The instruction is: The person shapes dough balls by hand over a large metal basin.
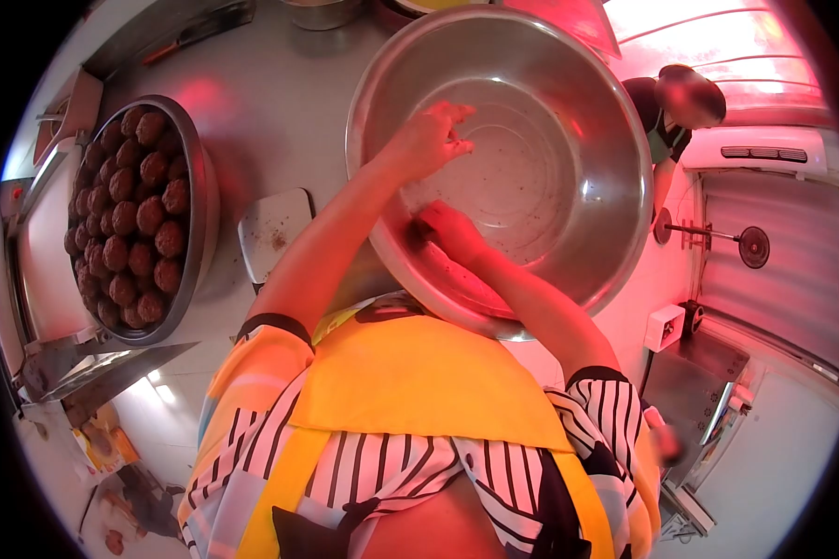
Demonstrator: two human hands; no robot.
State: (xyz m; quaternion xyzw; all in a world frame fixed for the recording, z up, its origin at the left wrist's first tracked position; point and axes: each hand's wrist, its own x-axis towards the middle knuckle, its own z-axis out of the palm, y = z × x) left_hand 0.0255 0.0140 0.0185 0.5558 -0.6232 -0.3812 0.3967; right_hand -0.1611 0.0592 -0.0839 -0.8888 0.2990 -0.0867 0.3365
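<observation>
Over the far left part of a large steel basin [592,238], my left hand [427,142] has its fingers spread and holds nothing. Lower down, my right hand [452,231] is inside the basin close to its near left wall. Its fingers curl round something dark brown, mostly hidden, that I cannot make out clearly. Small brown crumbs and smears lie on the basin's bottom. To the left, a deep round metal pan [196,270] is heaped with several brown balls [121,219] with a rough surface.
A pale board [275,228] with brown crumbs lies between pan and basin. A knife [163,52] rests at the back left. Another metal bowl [322,13] stands at the back. A person [667,107] is beyond the basin on the right, near a barbell [713,233].
</observation>
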